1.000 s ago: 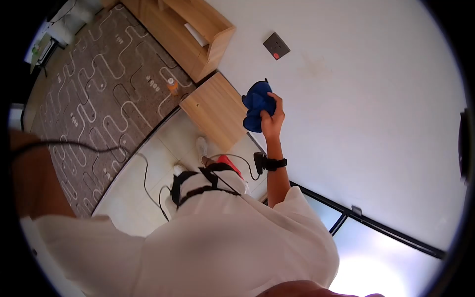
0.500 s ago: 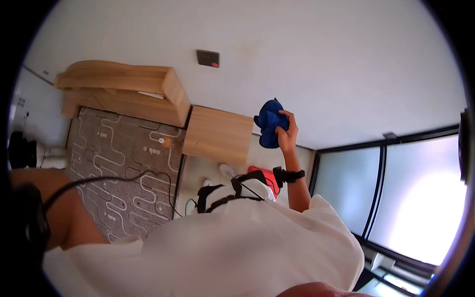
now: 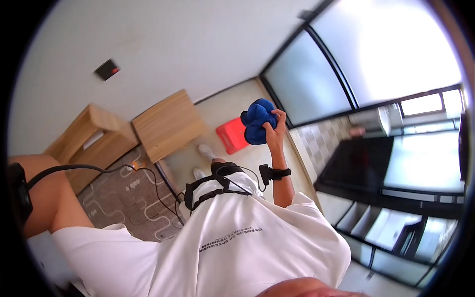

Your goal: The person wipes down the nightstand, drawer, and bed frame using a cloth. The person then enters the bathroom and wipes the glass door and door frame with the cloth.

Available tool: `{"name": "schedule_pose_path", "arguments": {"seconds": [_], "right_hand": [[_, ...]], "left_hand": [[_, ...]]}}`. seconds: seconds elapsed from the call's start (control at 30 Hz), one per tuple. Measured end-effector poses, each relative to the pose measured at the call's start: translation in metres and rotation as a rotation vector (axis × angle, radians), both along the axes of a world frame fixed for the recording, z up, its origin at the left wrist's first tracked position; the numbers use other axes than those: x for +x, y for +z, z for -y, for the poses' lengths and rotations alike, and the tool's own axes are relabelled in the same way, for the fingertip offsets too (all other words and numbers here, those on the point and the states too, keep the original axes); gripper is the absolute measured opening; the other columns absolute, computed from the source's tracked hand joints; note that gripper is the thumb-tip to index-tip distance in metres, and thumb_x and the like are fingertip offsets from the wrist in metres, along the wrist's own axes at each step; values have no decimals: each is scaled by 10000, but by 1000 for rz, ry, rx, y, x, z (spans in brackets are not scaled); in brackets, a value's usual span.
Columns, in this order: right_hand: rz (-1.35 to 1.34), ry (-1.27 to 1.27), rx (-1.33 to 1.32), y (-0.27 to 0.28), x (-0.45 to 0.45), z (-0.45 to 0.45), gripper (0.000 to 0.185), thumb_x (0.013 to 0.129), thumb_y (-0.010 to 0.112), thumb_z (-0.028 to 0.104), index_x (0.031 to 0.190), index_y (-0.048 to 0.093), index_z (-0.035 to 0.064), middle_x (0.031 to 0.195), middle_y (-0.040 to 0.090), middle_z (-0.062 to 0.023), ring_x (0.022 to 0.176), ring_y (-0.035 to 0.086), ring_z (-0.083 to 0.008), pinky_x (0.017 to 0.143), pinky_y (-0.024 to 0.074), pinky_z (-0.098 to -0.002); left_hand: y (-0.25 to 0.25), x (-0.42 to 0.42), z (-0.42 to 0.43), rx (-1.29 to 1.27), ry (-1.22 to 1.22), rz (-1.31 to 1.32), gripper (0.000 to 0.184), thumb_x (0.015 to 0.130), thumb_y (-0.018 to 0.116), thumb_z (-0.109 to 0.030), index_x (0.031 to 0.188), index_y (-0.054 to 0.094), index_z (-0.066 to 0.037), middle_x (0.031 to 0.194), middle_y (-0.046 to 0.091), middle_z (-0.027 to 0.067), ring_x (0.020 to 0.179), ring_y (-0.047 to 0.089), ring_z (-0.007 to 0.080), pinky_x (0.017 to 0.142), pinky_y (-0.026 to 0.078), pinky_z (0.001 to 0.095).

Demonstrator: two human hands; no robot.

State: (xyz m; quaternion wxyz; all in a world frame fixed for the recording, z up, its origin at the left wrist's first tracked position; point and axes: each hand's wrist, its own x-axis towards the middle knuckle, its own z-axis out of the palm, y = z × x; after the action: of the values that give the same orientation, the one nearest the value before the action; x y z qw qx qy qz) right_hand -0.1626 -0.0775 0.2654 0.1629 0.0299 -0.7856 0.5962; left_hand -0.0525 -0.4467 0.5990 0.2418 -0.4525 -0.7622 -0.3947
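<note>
My right hand (image 3: 277,126) is raised out in front of me, its fingers and thumb pinched on the edge of blue slippers (image 3: 258,121). They look soft, with rounded lobes and dark edging; the pair overlaps, so the full shape is partly hidden. A black strap (image 3: 278,173) with a small device sits on my right wrist. On the left side my left arm (image 3: 44,198) is bent up close to the camera, and its hand lies outside the view. A black device (image 3: 17,193) with a cable is by that arm.
A red plastic stool (image 3: 230,136) stands on the floor behind the slippers. Left of it are a wooden table (image 3: 170,123) and a wooden furniture end (image 3: 91,136). A patterned carpet (image 3: 131,205) lies below. Dark-framed sliding doors (image 3: 307,74) stand right, and a cable (image 3: 99,169) crosses the left.
My view has turned to the right, bringing the doorway and the tiled floor beyond into sight. The red stool shows more fully. My right hand still holds the slippers.
</note>
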Motion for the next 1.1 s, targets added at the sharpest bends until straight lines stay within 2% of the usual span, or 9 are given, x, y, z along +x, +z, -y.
{"name": "schedule_pose_path", "arguments": {"seconds": [0.2,0.37,0.57,0.7,0.73,0.8,0.9,1.03,1.1], "right_hand": [[40,-377,237,28,81,-100,323,782,721,126,897,425,67,755,456,-79,698,449,-220,690,432,-339],[89,-509,258,37,138,-167,357,800,753,193,1015,501,60,951,620,-174,900,621,-314,827,479,-382],[110,-652,289,25,199,-277,411,784,773,281,1027,541,44,936,627,-178,865,626,-350,775,493,-413],[317,-605,301,-26,230,-370,399,757,772,289,974,548,40,886,622,-180,852,628,-353,766,499,-406],[277,-583,231,-30,233,-383,367,767,763,246,976,534,50,903,617,-153,871,618,-300,799,487,-385],[100,-572,36,-33,235,-415,307,796,723,172,980,503,65,906,565,-103,883,561,-228,848,449,-330],[-67,-449,20,8,244,-457,309,740,576,-28,987,425,80,932,412,-73,910,436,-200,901,365,-262],[-135,-425,33,60,258,-504,386,671,509,-120,985,402,77,943,409,-92,909,437,-228,855,375,-274],[-175,-421,74,80,264,-531,385,665,511,-138,981,429,66,940,466,-110,896,491,-276,812,415,-314]], "left_hand": [[18,-13,-68,44,-315,-114,277,997,446,-248,1104,496,2,1268,467,192,1239,393,331,1100,274,495],[41,-10,-154,134,-575,-221,277,997,443,-243,1107,487,7,1284,457,200,1260,379,340,1112,263,505],[88,16,-274,349,-932,-318,277,998,440,-236,1111,476,14,1303,444,210,1285,362,351,1128,249,516],[81,15,-370,830,-1148,-479,207,958,465,-103,1115,474,33,1321,473,208,1276,420,342,1107,288,482],[62,-15,-381,1375,-762,-766,302,895,545,-370,1029,622,-110,997,618,103,940,561,218,864,422,399],[-31,-47,-469,1159,-807,-194,501,885,525,-534,1081,559,-75,1056,550,109,1023,478,260,924,373,399],[-136,-67,-649,472,-715,401,458,849,678,-283,1214,482,-88,1257,487,111,1166,475,225,949,411,384],[-234,-55,-772,-328,-778,396,775,748,795,-179,1383,359,-88,1436,372,124,1275,397,264,1016,371,393],[-255,-54,-820,-501,-879,587,715,753,772,-267,1342,437,-41,1249,538,214,1181,518,340,997,411,418]]}}
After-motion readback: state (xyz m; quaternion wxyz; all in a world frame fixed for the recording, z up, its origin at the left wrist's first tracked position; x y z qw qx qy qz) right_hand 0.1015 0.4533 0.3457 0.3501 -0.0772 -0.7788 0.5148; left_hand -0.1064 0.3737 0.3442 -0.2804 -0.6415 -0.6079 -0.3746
